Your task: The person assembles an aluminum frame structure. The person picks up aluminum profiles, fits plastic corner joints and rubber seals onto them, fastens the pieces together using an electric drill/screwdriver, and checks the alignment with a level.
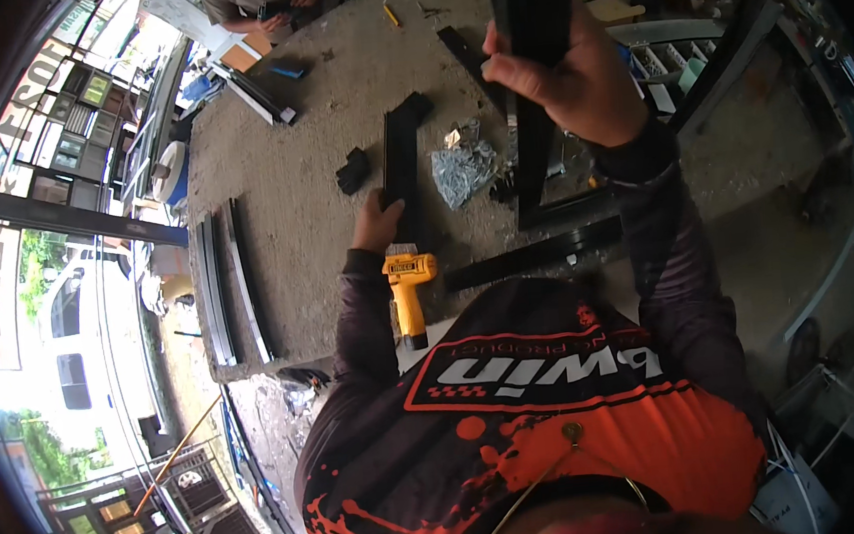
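Observation:
My right hand (589,89) is raised over the far right of the table, its fingers wrapped round a black channel-shaped profile (530,18). That profile's end points up toward me. On the table my left hand (376,223) is closed round the edge of a second black profile (402,164), with the thumb on top. A yellow cordless drill (409,293) lies just nearer to me than the left hand. Left of the second profile is a small black piece (351,172). Between my hands sits a clear plastic bag (465,174) of small silvery parts.
Another black profile (536,254) lies near the table's front edge. Long metal strips (238,282) lie at the left, and several more bars (253,92) at the far left. Beyond the table (290,177) is another person (271,8). A divided tray (671,57) stands at the right.

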### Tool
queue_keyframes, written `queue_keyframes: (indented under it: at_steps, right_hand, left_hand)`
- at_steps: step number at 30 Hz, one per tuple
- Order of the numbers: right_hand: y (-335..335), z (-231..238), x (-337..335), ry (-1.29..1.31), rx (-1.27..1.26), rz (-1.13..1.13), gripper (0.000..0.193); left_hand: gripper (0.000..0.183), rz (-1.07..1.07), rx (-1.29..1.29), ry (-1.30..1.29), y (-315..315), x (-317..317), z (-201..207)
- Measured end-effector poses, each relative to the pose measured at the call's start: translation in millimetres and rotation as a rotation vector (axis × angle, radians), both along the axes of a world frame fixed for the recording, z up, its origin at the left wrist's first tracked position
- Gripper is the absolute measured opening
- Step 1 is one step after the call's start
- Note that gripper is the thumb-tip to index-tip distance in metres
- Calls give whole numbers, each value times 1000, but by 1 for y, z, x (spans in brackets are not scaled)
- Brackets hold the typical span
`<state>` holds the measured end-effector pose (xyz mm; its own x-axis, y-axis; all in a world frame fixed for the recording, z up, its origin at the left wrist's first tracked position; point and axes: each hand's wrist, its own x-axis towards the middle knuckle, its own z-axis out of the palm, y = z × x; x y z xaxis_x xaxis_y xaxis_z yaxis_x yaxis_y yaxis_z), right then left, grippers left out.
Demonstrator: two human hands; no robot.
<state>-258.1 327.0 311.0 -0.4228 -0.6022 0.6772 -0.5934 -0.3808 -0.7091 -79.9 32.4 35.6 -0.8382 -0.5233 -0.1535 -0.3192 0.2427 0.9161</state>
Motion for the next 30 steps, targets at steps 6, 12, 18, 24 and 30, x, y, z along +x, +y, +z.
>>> queue_keyframes:
  at_steps: [6,12,18,24,30]
  right_hand:
    - [-2,-6,6,-147,-19,43,26]
    - [-12,-14,20,-330,-204,242,41]
    - [-7,-9,21,-333,-151,243,51]
    - [-9,-10,15,-19,-55,17,32]
    - [4,-5,16,-75,-37,-42,47]
  left_hand:
    - [42,-17,205,-53,14,-15,-28]
    - [56,161,-832,-403,23,-30,-73]
    - [70,-89,-539,-677,-8,-38,-79]
    - [51,130,106,-133,-52,-23,-47]
    - [40,-177,456,248,-47,-4,120]
